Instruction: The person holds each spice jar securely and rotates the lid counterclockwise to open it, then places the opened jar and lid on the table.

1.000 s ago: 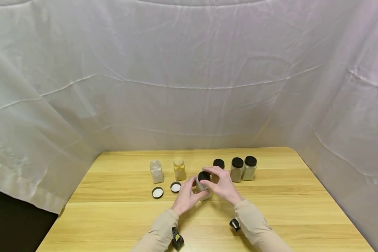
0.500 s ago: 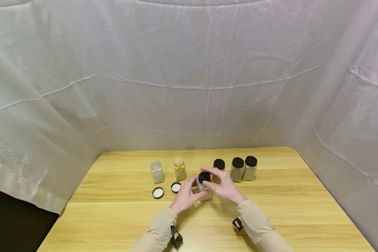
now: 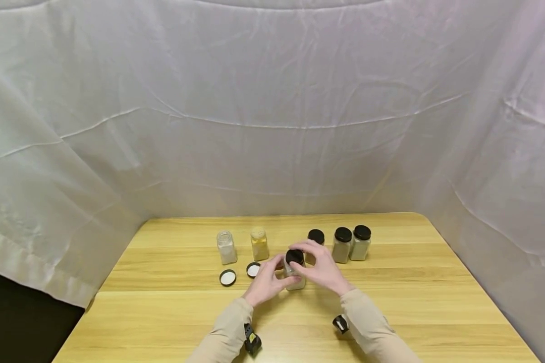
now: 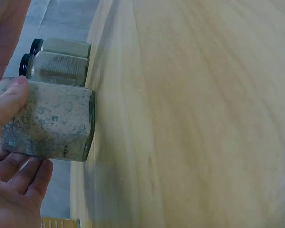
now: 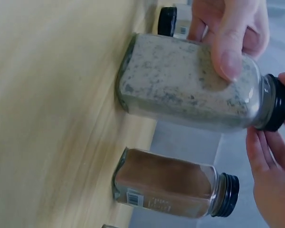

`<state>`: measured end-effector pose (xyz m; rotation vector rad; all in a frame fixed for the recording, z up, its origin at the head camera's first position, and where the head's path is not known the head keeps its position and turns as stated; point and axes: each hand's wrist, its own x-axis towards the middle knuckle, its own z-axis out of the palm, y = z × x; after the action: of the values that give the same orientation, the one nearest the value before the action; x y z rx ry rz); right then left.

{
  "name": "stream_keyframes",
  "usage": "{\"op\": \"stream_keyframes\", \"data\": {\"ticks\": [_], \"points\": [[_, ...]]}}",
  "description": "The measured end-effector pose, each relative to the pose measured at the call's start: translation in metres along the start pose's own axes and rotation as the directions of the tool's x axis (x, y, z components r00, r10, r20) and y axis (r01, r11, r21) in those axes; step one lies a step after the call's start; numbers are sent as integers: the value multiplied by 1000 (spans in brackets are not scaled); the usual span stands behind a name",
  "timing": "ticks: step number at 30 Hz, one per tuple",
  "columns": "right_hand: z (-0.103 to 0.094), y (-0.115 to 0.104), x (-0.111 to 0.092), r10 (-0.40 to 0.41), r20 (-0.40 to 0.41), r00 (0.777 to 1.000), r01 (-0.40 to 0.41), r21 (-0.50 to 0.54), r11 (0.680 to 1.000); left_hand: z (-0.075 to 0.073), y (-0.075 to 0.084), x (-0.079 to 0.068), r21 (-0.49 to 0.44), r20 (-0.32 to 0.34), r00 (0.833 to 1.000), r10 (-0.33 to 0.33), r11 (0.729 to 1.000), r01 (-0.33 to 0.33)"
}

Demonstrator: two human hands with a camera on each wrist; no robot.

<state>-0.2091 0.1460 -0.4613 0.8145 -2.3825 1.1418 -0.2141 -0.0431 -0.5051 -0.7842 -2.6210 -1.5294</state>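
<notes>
A square glass jar (image 3: pixel 295 283) of pale, dark-flecked seasoning stands upright on the table between both hands. My left hand (image 3: pixel 265 283) grips its body, the thumb across the near face and the other fingers round the far side, as the left wrist view shows. At the jar's top, my right hand (image 3: pixel 323 272) pinches the black lid (image 5: pixel 275 104) between thumb and fingers. The lid sits on the jar's neck. Behind the right hand stands a jar of brown powder (image 5: pixel 166 183) with a black lid, partly hidden in the head view.
To the left stand an uncapped jar of white contents (image 3: pixel 227 250) and a yellow jar (image 3: pixel 259 247) with a perforated top. Two black lids (image 3: pixel 227 278), white insides up, lie before them. Two more capped jars (image 3: pixel 341 249) stand at the right. Pale curtains (image 3: pixel 272 151) surround the table.
Both hands stay on the jar and its lid. The right hand shifts slightly around the lid; the other jars and the loose lids keep their places.
</notes>
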Motion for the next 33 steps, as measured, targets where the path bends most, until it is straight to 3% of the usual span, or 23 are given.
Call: {"op": "stream_keyframes", "data": {"ticks": [5, 10, 15, 21, 26, 33], "points": [[-2, 1, -1, 15, 36, 999, -16, 33, 999, 0, 0, 0, -4, 1, 1000, 8, 1000, -8], [3, 1, 0, 69, -52, 996, -72, -57, 996, -1, 1, 0, -1, 11, 1000, -7, 1000, 7], [5, -1, 2, 63, -92, 994, -70, -74, 995, -1, 1, -1, 4, 12, 1000, 5, 1000, -5], [0, -3, 3, 17, -7, 1000, -17, 7, 1000, -1, 1, 0, -20, 7, 1000, 5, 1000, -4], [-4, -3, 2, 28, 56, 998, -31, 49, 998, -2, 1, 0, -12, 11, 1000, -2, 1000, 2], [0, -5, 3, 116, -34, 993, -119, -89, 989, -2, 3, -1, -2, 25, 1000, -16, 1000, 16]]}}
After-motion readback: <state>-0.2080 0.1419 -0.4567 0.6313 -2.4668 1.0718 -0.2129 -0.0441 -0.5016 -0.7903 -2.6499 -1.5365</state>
